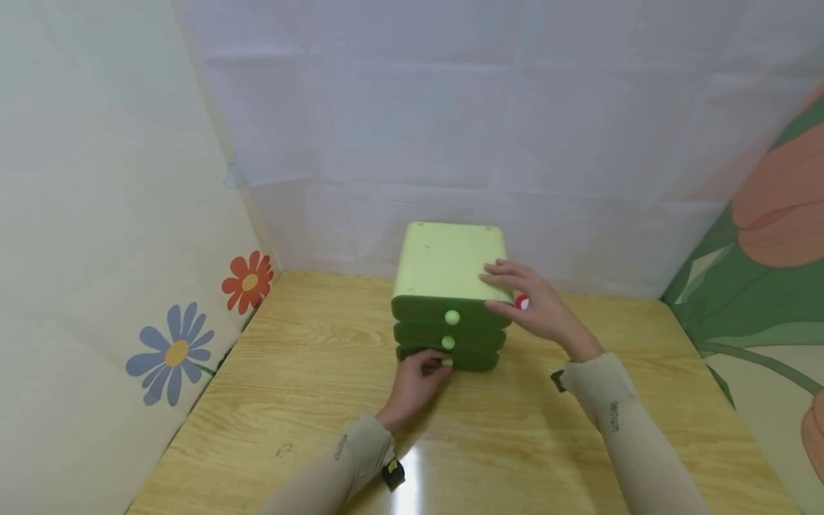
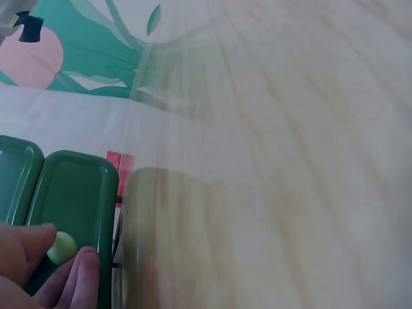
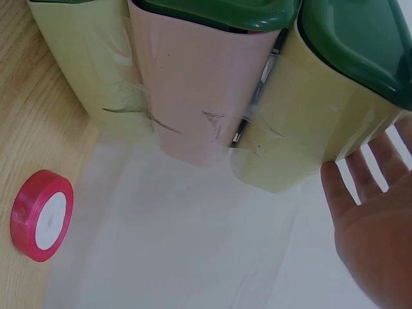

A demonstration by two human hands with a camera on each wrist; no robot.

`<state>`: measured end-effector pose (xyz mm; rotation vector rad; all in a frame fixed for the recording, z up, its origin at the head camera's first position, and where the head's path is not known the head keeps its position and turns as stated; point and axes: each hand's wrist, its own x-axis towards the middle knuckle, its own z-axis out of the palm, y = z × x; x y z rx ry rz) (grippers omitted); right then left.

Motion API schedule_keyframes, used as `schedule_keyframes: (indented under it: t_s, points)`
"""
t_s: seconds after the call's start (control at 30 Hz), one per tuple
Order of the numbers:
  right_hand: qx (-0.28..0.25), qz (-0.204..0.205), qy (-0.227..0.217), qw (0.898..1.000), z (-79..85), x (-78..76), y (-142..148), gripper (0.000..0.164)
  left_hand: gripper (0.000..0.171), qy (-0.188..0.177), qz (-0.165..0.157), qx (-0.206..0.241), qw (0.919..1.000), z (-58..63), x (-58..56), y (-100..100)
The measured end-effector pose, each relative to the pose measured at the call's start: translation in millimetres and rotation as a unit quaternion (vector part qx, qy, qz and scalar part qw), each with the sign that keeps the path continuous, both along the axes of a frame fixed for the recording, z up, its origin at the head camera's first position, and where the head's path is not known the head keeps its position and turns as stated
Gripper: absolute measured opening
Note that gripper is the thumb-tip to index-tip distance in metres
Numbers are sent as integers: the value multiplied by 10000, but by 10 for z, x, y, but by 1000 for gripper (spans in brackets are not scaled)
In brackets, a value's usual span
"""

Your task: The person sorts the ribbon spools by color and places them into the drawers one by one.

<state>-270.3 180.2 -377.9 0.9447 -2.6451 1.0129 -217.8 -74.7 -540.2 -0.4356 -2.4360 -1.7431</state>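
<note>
A small 3-drawer cabinet (image 1: 450, 261) stands upright on the surface (image 1: 309, 343), near the back sheet. Its body looks like smooth plastic, with rounded corners and a flat, pale yellow-green top. The 3 dark green drawer fronts are rounded rectangles, one above another; in the left wrist view they show a raised rim and a soft shine. Each front carries 1 light green knob, round like a small ball.

The left hand (image 1: 415, 386) has its fingers bent, and it pinches the bottom knob (image 1: 447, 363) between the thumb and the fingers. The right hand (image 1: 534, 304) is open, with fingers nearly straight and a little spread; it rests at the right top edge of the cabinet and grasps nothing.

In the right wrist view, the cabinet's side is divided into 3 rounded tiers: the middle tier (image 3: 199, 96) is pink, between 2 pale yellow ones. Some thin dark marks cross this side. Beside it lies a ribbon roll (image 3: 42, 215), glossy pink around a white, disc-shaped middle.

The surface has a yellowish wood grain and reflects light in front. Behind hangs a white sheet (image 1: 412, 129) with fold creases. A blue flower (image 1: 175, 353) and a red flower (image 1: 248, 282), both flat, decorate the left wall covering (image 1: 96, 179).
</note>
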Motion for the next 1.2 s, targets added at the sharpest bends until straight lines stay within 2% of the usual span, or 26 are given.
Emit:
schedule_keyframes:
  t_s: [0.17,0.3,0.47,0.97,1.2]
  points:
    - [15,5,-3,10000,9,1,-8,53,12,82,393,-98,9991,9,6,43]
    - [-28,-6,-8,10000,13,-10,-10,53,11,128,509,-137,9985,10,0,58]
    - [-53,-4,-7,10000,8,-17,-6,52,11,37,520,-155,9985,28,4,63]
    - [28,6,-72,10000,-2,-16,4,53,11,255,498,-164,9983,15,51,53]
    - [-2,18,-59,10000,-3,-26,2,53,11,6,411,-195,9990,27,121,22]
